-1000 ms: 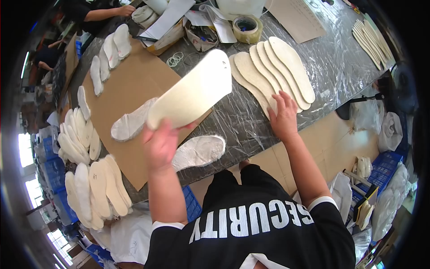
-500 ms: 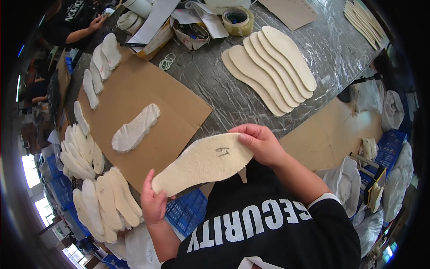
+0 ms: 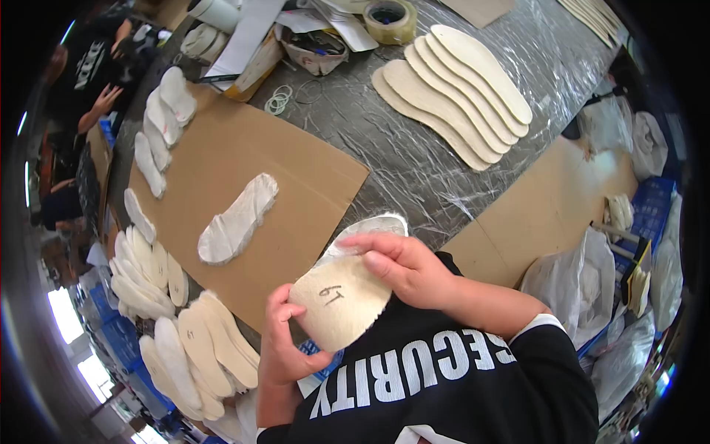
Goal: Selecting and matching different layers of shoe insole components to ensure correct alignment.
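Found a cream insole [image 3: 339, 314] gripped at its left edge by the left hand [image 3: 287, 333], and pinched along its top by the right hand [image 3: 411, 270], near the edge of the desk [image 3: 414, 185]. Noted a shiny whitish piece [image 3: 381, 223] beneath the right fingers.

Cream insole [image 3: 339, 312] in right grip [image 3: 416, 271], left grip [image 3: 284, 348] at its edge.
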`<state>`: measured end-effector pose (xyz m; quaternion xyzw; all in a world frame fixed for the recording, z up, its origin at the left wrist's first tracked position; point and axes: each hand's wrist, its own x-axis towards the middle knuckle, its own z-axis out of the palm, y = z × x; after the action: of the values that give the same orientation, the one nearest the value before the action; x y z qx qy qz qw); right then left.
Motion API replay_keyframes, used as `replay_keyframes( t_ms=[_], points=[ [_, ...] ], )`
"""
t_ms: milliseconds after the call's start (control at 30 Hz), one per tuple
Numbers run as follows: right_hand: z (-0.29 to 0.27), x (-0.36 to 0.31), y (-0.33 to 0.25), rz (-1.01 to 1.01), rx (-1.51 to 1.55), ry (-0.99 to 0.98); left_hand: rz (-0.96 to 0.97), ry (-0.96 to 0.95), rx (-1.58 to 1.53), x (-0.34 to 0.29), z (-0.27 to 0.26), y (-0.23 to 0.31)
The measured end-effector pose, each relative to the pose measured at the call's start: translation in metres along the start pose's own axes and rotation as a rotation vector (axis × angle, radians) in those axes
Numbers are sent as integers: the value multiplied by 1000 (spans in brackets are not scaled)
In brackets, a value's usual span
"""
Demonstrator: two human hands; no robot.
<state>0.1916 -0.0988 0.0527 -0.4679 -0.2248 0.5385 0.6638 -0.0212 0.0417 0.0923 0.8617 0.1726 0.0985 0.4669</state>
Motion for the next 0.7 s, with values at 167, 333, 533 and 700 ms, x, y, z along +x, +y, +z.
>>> replay_keyframes(
  t_ms=[167, 333, 533, 700],
  points=[
    [-68, 2, 37, -299, -895, 388, -348, 73, 14, 5, -19, -21],
    [-78, 3, 75, -296, -1349, 205, -255, -137, 137, 28, -1, -45],
    [-86, 4, 86, -179, -1391, 276, -176, -250, 267, 39, 18, -65],
    [-90, -12, 88, -244, -1266, 410, -107, -257, 312, 46, 28, -66]
  ],
)
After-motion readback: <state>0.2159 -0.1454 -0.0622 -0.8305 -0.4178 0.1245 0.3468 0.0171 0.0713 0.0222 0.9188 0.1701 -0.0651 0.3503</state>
